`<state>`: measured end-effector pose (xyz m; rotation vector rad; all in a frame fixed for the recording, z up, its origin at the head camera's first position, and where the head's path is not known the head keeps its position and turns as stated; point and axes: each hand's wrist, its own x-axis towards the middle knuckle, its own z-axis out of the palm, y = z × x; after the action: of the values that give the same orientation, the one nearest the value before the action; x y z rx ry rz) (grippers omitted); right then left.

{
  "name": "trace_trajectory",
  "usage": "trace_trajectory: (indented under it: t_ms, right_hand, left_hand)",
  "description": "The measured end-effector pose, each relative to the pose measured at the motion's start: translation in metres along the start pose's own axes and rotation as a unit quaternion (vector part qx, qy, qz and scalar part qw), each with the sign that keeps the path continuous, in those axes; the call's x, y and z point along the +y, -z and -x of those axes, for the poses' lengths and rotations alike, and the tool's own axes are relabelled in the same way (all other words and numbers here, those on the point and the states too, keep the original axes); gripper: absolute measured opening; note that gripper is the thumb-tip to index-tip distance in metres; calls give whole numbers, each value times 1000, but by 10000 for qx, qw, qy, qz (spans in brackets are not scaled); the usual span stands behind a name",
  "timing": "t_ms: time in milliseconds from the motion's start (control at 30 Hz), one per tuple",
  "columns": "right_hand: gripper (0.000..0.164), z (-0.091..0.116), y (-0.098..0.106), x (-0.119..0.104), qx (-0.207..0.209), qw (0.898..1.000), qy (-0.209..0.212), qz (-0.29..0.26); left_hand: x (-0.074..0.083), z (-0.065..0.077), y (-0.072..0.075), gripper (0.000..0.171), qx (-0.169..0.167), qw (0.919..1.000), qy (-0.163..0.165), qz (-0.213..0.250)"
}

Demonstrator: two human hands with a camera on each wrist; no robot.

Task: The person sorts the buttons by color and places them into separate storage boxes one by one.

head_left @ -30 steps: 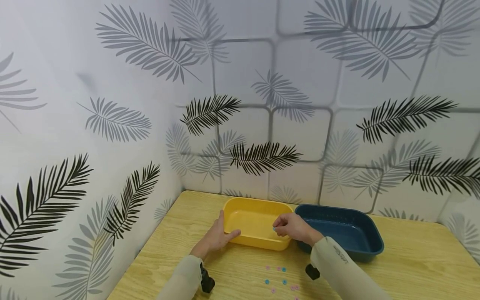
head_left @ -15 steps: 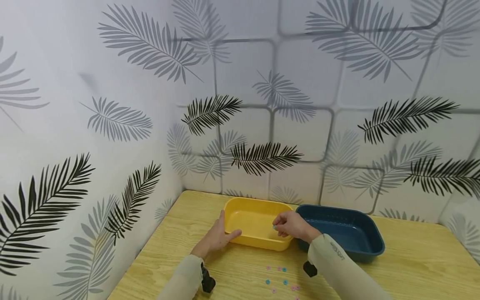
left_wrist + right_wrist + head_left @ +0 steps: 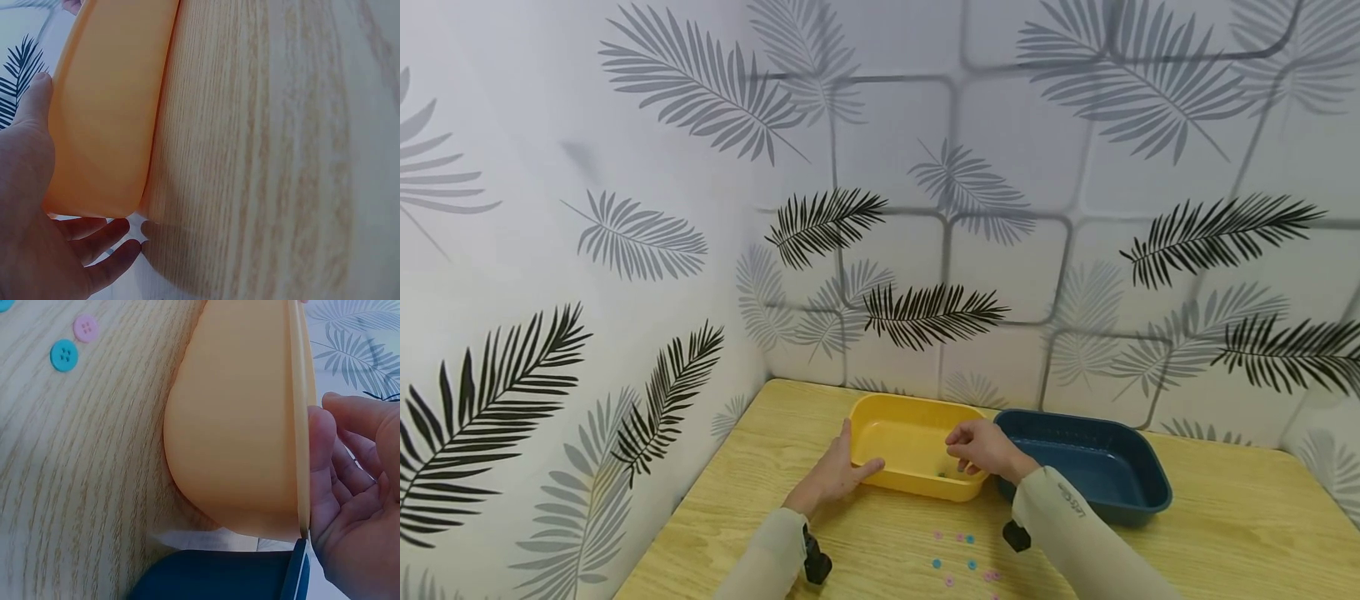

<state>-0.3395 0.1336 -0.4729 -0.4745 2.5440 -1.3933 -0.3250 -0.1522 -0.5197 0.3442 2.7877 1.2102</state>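
A yellow plastic tub stands toward the back of the wooden table. My left hand holds its left front corner, thumb across the rim and fingers against the end wall. Those fingers rest outside the tub in the left wrist view. My right hand hangs over the tub's right end with relaxed fingers and nothing seen between them. Below its fingertips, a small dark bluish button lies on the tub's floor. In the right wrist view the thumb and index finger are beside the rim.
A dark blue tub stands right beside the yellow one. Several pink and blue buttons lie on the table in front, among them a blue button and a pink button. A leaf-patterned wall closes off the back.
The right fingers have let go of the small blue button, which now lies in the yellow tub. The left hand stays in place on the tub.
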Motion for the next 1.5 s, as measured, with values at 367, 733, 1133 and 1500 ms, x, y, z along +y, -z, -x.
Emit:
trace_trajectory:
  t_ms: [367,733,1133,1500]
  right_hand:
    - [16,11,7,-1,-13,9994,353,2]
    - [10,38,8,-3,-242,9899,902,1063]
    - [6,72,1,6,-951,9748,1474,1381]
    - [3,90,-13,27,-1332,9701,1524,1341]
  left_hand:
    - [0,-1,0,103,-1,10000,59,-46]
    - [2,0,-1,107,-84,9999,115,73]
    - [2,0,0,104,-58,9999,104,56]
    - [4,0,0,103,-40,10000,-5,74]
